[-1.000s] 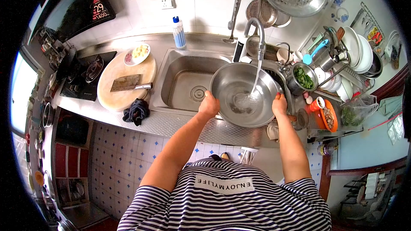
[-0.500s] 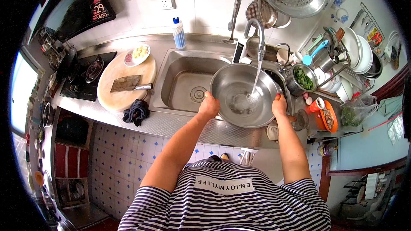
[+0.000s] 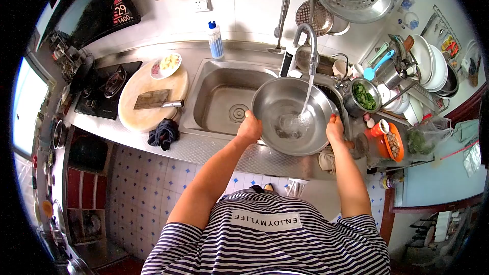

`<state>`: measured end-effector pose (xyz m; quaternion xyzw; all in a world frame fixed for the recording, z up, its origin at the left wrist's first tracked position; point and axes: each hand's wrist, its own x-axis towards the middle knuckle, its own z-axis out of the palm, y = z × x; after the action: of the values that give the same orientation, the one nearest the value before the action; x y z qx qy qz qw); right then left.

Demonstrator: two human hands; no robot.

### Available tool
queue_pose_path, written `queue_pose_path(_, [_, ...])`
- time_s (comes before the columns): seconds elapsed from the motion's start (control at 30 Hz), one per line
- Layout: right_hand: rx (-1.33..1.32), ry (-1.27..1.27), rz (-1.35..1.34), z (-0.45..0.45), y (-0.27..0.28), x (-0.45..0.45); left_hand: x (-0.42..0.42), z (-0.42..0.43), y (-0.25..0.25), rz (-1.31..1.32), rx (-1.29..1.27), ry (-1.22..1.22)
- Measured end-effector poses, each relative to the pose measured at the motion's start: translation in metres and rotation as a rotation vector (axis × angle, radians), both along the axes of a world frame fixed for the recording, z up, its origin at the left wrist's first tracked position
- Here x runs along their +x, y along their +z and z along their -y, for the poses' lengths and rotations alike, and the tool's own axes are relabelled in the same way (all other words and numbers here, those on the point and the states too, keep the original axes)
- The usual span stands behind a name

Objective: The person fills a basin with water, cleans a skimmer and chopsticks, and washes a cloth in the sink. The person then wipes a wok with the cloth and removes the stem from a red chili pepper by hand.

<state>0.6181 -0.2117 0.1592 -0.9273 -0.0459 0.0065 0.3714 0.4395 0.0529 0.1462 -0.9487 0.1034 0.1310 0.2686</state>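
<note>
A wide metal basin (image 3: 270, 132) sits under the running faucet (image 3: 305, 33), over the right part of the sink. Water streams into it and ripples at the bottom. My left hand (image 3: 250, 128) is closed on the basin's left rim. On the opposite side, my right hand (image 3: 334, 128) grips the right rim. The fingers of both hands are partly hidden by the rim. To the left of the basin lies the sink's left bowl (image 3: 214, 104), with its drain showing.
At left, a cleaver (image 3: 153, 99) and a plate of chopped food (image 3: 166, 66) rest on a round cutting board (image 3: 132, 117), near a dark cloth (image 3: 163, 133). A pot of greens (image 3: 363, 95) and an orange basket (image 3: 391, 145) stand at right. A bottle (image 3: 215, 43) is behind the sink.
Both hands keep their hold on the basin while water still runs into it. The whole view has shifted very slightly; nothing else has visibly moved.
</note>
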Motion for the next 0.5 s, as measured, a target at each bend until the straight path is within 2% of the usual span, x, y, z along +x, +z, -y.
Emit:
queue_pose_path(0.03, [0.002, 0.012, -0.004, 0.002, -0.006, 0.006, 0.007, -0.011, -0.046, 0.165, -0.282, 0.124])
queue_pose_path(0.1, [0.007, 0.022, -0.116, 0.001, 0.026, -0.004, 0.009, -0.015, -0.069, 0.329, -0.563, 0.254])
queue_pose_path(0.13, [0.009, 0.030, -0.227, -0.001, 0.039, -0.007, 0.006, -0.013, -0.060, 0.369, -0.829, 0.437])
queue_pose_path(0.2, [0.039, 0.082, -0.270, 0.008, 0.028, 0.020, -0.001, -0.005, -0.032, 0.406, -1.092, 0.630])
queue_pose_path(0.23, [0.080, 0.114, -0.250, 0.008, 0.020, 0.034, -0.004, 0.003, -0.012, 0.343, -0.624, 0.408])
queue_pose_path(0.27, [0.141, 0.152, -0.280, 0.001, 0.042, 0.032, -0.004, 0.003, -0.012, 0.293, -0.389, 0.305])
queue_pose_path(0.3, [0.035, 0.123, -0.225, -0.001, 0.031, 0.055, -0.004, 0.002, -0.015, 0.260, -0.158, 0.190])
queue_pose_path(0.33, [0.079, 0.122, -0.234, -0.006, 0.020, 0.076, -0.004, -0.005, -0.031, 0.353, -0.668, 0.424])
queue_pose_path(0.4, [0.125, 0.131, -0.248, -0.023, 0.017, 0.099, -0.006, -0.006, -0.035, 0.440, -1.175, 0.665])
queue_pose_path(0.43, [0.156, 0.176, -0.242, -0.034, 0.023, 0.103, -0.008, -0.005, -0.034, 0.466, -1.275, 0.711])
queue_pose_path(0.5, [0.190, 0.226, -0.243, -0.052, 0.023, 0.118, -0.011, 0.004, -0.002, 0.491, -1.368, 0.765])
